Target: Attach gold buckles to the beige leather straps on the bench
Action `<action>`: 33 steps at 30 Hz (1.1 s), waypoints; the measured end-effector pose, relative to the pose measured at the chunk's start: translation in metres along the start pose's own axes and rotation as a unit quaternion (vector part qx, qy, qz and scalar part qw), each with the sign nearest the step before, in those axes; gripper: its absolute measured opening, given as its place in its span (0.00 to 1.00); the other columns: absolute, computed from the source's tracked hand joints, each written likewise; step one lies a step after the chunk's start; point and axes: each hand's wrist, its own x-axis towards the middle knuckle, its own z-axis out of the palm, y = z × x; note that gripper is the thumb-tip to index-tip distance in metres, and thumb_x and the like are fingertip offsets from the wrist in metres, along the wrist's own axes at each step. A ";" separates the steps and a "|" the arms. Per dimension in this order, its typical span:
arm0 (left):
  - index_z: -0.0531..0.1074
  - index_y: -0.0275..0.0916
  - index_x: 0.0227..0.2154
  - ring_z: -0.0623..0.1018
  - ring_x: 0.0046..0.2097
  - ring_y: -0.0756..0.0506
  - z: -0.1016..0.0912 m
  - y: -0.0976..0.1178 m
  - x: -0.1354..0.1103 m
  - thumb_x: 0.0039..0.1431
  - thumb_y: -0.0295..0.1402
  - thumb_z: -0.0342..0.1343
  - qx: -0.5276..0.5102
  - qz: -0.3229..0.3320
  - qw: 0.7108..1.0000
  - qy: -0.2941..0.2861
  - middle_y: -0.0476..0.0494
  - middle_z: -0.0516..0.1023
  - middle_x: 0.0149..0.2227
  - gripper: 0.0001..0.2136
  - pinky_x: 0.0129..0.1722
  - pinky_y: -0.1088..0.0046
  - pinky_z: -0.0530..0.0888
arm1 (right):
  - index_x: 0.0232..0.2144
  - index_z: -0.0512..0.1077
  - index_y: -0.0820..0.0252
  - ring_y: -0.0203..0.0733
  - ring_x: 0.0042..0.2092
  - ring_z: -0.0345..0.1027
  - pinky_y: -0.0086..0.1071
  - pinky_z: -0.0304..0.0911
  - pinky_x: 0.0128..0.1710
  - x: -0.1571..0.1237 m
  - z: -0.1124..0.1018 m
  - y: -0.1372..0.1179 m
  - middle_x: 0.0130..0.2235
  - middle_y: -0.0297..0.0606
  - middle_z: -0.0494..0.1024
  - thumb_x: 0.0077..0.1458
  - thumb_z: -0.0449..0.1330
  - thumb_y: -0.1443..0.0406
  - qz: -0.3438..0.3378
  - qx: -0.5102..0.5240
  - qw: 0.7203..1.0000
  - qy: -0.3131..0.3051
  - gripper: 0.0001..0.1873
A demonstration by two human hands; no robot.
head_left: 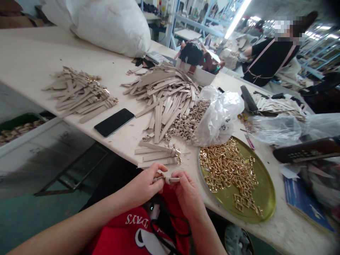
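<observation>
Both hands meet at the table's near edge over a short beige strap (pixel 174 180) with a small loop around it. My left hand (pixel 152 179) pinches the strap's left end, where a bit of buckle seems to show between the fingers. My right hand (pixel 186 187) grips the other end between thumb and fingers. Just beyond them lie a few straps with gold buckles (pixel 159 161). Behind these is a heap of small beige loops (pixel 186 124) beside a large pile of plain straps (pixel 164 88). Gold buckles (pixel 228 163) cover much of a round tray (pixel 268 202) on the right.
A black phone (pixel 114 122) lies left of the straps, near a pile of buckled straps (pixel 79 90). A clear plastic bag (pixel 219 117) stands behind the tray. A big white sack (pixel 106 24) rests at the back. A person in dark clothes (pixel 271 62) stands across the table.
</observation>
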 end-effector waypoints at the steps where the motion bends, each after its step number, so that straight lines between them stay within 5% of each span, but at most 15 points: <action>1: 0.59 0.38 0.41 0.72 0.28 0.50 -0.001 0.000 0.001 0.54 0.31 0.45 0.001 -0.001 1.000 0.002 0.52 0.72 0.26 0.11 0.29 0.76 0.66 | 0.21 0.69 0.60 0.31 0.24 0.61 0.25 0.59 0.27 0.001 0.000 -0.001 0.22 0.30 0.70 0.47 0.61 0.60 0.020 0.013 1.000 -0.010 0.10; 12: 0.62 0.38 0.41 0.75 0.33 0.47 -0.002 0.002 0.007 0.54 0.33 0.47 0.069 -0.013 0.998 0.004 0.47 0.76 0.31 0.12 0.33 0.74 0.67 | 0.24 0.67 0.60 0.30 0.22 0.58 0.23 0.54 0.24 0.008 -0.007 0.008 0.20 0.28 0.68 0.44 0.64 0.61 0.112 0.039 0.992 -0.039 0.10; 17: 0.62 0.38 0.41 0.72 0.25 0.48 -0.003 -0.002 0.005 0.52 0.39 0.50 0.101 -0.047 0.994 0.014 0.50 0.75 0.25 0.15 0.25 0.76 0.64 | 0.31 0.68 0.60 0.31 0.24 0.60 0.24 0.57 0.27 0.003 -0.014 0.016 0.24 0.29 0.70 0.42 0.65 0.63 0.140 0.003 0.988 -0.057 0.12; 26: 0.68 0.36 0.30 0.71 0.24 0.50 -0.007 0.007 -0.013 0.51 0.40 0.51 0.041 -0.062 0.996 -0.053 0.51 0.72 0.24 0.11 0.22 0.79 0.64 | 0.25 0.63 0.59 0.31 0.27 0.59 0.26 0.58 0.29 -0.011 -0.007 0.014 0.25 0.28 0.66 0.46 0.62 0.63 0.036 -0.003 0.999 -0.021 0.10; 30: 0.70 0.36 0.35 0.72 0.26 0.50 -0.003 0.011 -0.022 0.51 0.35 0.51 -0.013 -0.051 0.995 -0.084 0.50 0.74 0.28 0.11 0.26 0.79 0.66 | 0.29 0.63 0.57 0.32 0.26 0.59 0.25 0.58 0.28 -0.018 -0.004 0.015 0.25 0.27 0.65 0.47 0.61 0.63 -0.096 -0.157 0.980 0.081 0.09; 33: 0.71 0.36 0.37 0.73 0.27 0.50 0.002 0.011 -0.027 0.52 0.34 0.49 -0.003 -0.038 0.996 -0.079 0.49 0.75 0.28 0.12 0.26 0.79 0.67 | 0.35 0.64 0.57 0.33 0.27 0.60 0.27 0.58 0.27 -0.025 -0.005 0.015 0.26 0.29 0.67 0.50 0.57 0.64 -0.148 -0.323 0.932 0.077 0.09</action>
